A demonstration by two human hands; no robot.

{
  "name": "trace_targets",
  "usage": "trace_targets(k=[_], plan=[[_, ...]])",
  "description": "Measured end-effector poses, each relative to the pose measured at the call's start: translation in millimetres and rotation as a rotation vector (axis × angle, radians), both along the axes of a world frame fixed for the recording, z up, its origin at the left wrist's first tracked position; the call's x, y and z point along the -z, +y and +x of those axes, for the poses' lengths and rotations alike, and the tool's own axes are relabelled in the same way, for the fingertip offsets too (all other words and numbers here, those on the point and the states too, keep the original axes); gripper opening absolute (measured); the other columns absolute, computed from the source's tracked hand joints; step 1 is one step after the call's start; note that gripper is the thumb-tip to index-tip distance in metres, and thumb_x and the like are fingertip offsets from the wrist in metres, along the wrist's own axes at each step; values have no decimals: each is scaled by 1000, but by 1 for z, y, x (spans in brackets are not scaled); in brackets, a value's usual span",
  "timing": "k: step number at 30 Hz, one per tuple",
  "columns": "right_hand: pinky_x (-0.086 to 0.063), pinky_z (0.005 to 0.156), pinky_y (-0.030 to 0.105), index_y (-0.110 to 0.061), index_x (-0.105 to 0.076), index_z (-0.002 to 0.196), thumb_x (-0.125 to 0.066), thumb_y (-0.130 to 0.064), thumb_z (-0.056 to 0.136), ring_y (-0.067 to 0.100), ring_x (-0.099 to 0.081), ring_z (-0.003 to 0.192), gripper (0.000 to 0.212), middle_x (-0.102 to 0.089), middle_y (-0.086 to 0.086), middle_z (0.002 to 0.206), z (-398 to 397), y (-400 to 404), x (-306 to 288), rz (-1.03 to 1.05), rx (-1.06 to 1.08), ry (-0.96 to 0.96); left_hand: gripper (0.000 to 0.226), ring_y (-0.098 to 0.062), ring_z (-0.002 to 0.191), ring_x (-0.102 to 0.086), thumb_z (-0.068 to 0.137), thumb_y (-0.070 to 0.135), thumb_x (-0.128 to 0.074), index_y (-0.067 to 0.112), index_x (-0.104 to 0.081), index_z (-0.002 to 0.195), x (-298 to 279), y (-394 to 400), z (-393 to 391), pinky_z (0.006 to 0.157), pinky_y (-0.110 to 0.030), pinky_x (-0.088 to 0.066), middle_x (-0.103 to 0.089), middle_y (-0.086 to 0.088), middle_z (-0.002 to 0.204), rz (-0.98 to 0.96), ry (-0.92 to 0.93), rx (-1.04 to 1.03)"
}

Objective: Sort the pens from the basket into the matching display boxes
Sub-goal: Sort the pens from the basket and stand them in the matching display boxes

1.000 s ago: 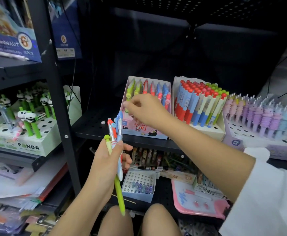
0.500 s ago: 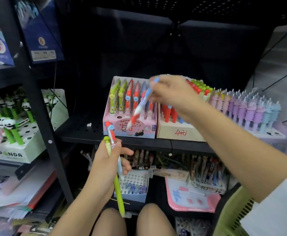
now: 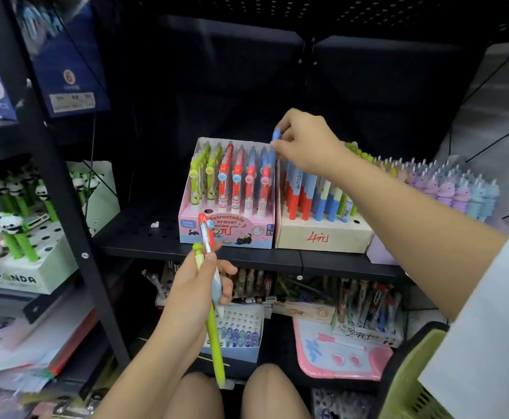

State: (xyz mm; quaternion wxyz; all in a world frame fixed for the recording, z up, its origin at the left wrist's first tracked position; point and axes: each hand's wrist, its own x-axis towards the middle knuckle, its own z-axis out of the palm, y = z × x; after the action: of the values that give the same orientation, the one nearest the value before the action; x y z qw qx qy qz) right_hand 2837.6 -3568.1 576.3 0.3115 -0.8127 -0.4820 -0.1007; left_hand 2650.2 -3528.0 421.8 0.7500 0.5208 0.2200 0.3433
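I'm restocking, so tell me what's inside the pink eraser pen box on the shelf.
The pink box holds upright rows of green, red and blue pens. The right hand pinches a blue pen at its back right corner. Their lower ends are hidden.

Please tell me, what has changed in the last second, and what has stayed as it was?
The right hand took the blue-topped pen out of the left hand and carried it up and right, to the back right corner of the pink display box, where it now pinches the pen. The left hand stayed low, still gripping the green pen and the red-topped pen.
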Motion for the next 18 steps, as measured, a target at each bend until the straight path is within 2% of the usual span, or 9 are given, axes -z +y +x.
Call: trace_targets(k=[3,4,7,9,10,12,14,18], plan=[[-55,78,31,-16,-51,96,-58,-20,92,19,-67,86,9,-69,8,91,-4,3,-6,-85,-7,16,23,-9,46,-43,100,17,-37,22,-56,111,3,2,0,40,-19,-38,-63,1,63,-9,1,-1],[-55,76,28,-15,-50,96,-58,-19,92,18,-68,86,10,-69,8,92,-5,4,-7,-75,-13,52,23,-8,45,-44,100,17,-37,22,-57,110,4,2,0,40,-19,-39,-64,1,63,-11,5,-2],[-47,57,13,-13,-47,96,-56,-19,93,11,-67,78,11,-69,8,93,-7,4,-7,-37,-11,162,23,-7,45,-45,100,18,-38,24,-57,109,5,1,0,40,-19,-39,-64,2,63,-8,7,8],[-43,50,10,-13,-47,95,-55,-20,94,10,-66,76,11,-69,7,91,-7,5,-8,-62,8,155,23,-6,45,-44,100,18,-37,25,-57,109,6,1,0,41,-18,-40,-64,3,63,-7,4,10],[-46,53,11,-13,-47,96,-55,-20,94,11,-67,77,11,-69,8,92,-7,6,-8,-70,12,144,23,-6,45,-44,100,18,-37,25,-57,109,6,1,-1,41,-18,-40,-64,4,63,-7,6,8],[-55,70,24,-11,-49,98,-55,-18,94,16,-68,83,10,-70,11,94,-4,7,-7,-70,21,124,22,-7,45,-44,100,17,-37,23,-56,110,6,2,-2,40,-19,-39,-64,4,63,-10,8,6],[-55,83,36,-8,-50,101,-55,-17,94,21,-68,87,13,-70,14,95,-3,7,-6,-65,30,109,22,-8,44,-43,100,17,-37,22,-56,110,6,2,-2,40,-19,-39,-63,2,63,-10,4,5],[-53,86,41,-5,-51,105,-55,-16,93,25,-66,92,17,-67,15,101,-1,7,-5,-79,55,69,22,-7,44,-43,100,18,-37,21,-56,111,7,2,-4,40,-18,-39,-63,3,63,-1,4,0]])
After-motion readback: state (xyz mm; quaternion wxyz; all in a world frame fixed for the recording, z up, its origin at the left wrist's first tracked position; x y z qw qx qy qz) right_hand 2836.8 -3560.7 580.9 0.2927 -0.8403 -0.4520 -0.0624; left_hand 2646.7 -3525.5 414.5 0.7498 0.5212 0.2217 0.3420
